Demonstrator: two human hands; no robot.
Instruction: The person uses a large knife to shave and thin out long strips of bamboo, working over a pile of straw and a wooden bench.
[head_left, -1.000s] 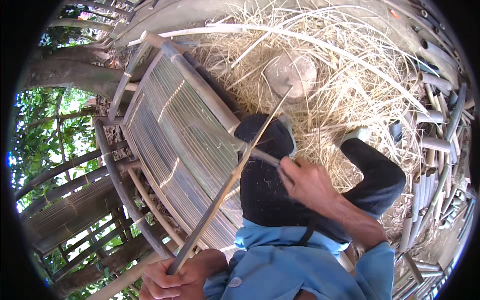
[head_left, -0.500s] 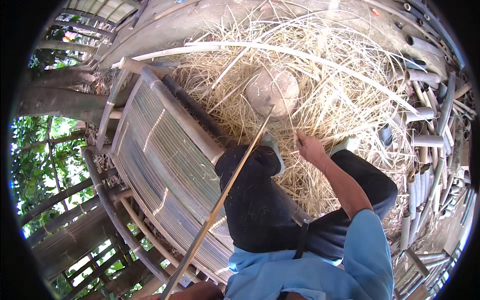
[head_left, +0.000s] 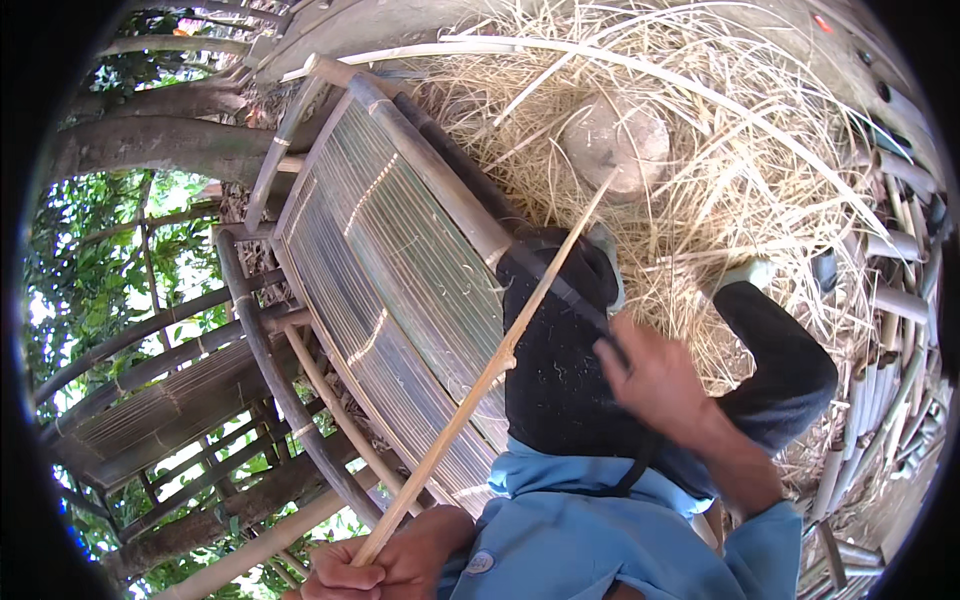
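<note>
A long split bamboo strip (head_left: 450,428) with a knot near its middle slants up from the lower left. My left hand (head_left: 385,560) is closed around its near end. Its far tip reaches the round, pale chopping block (head_left: 617,147) on the ground; whether it touches the block I cannot tell. In my right hand (head_left: 655,380), blurred by motion, is the handle of a knife. The dark knife blade (head_left: 578,300) points up and left over my thigh, just right of the strip, and looks apart from it.
Pale shavings (head_left: 700,200) heap around the block and my feet. To my left is a bamboo-slat bench (head_left: 400,250) with a pole frame. A long bent bamboo strip (head_left: 680,75) arches across the far side. Cut bamboo tubes (head_left: 900,303) lie along the right.
My right hand has come back toward my body, bringing the knife blade up over my thigh. My left hand now shows more fully on the strip. The whole view has shifted.
</note>
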